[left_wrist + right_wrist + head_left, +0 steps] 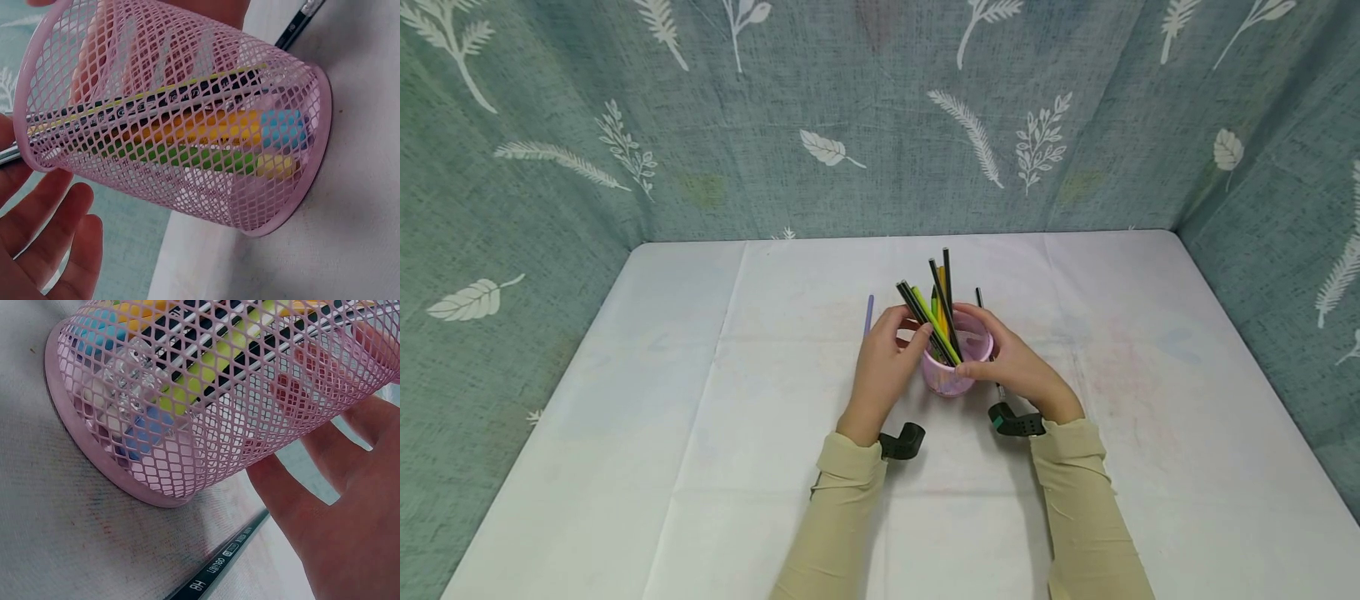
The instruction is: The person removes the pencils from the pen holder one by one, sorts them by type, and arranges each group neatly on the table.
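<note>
On the desk [767, 400], the left grip [882, 360] pinches pencils [933, 322] in the cup [946, 383]; the right grip [1018, 362] clasps its right side, beside a loose pencil [215, 565].

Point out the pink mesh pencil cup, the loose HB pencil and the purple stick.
Pink mesh pencil cup [947, 382], head view: front wall.
Loose HB pencil [224, 555], right wrist view: lettered shaft.
Purple stick [868, 316], head view: exposed shaft.
</note>
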The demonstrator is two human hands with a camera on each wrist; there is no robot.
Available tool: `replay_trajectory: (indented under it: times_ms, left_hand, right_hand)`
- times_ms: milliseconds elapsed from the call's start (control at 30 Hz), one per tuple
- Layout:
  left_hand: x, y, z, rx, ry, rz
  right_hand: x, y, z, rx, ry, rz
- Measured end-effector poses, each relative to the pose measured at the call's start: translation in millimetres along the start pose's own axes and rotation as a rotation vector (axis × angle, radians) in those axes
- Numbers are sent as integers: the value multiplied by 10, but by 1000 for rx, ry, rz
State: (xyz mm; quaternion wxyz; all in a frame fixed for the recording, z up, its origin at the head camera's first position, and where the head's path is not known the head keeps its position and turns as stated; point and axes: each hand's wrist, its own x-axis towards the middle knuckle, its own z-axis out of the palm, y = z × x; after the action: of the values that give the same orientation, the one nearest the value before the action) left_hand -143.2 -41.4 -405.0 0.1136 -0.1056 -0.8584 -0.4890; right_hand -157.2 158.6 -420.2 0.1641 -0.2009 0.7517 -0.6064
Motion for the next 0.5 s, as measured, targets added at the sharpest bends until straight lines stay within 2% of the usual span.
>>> replay_trajectory:
  times_ms: [200, 367, 500]
  left_hand:
    - [-4, 7, 4, 5, 5, 5]
    - [-5, 14, 14, 21, 23, 49]
    - [-9, 44, 31, 19, 5, 86]
  right_hand:
    - [-1, 2, -3, -10, 1, 8]
    - [-2, 9, -6, -8, -3, 2]
    - [3, 16, -8, 6, -14, -15]
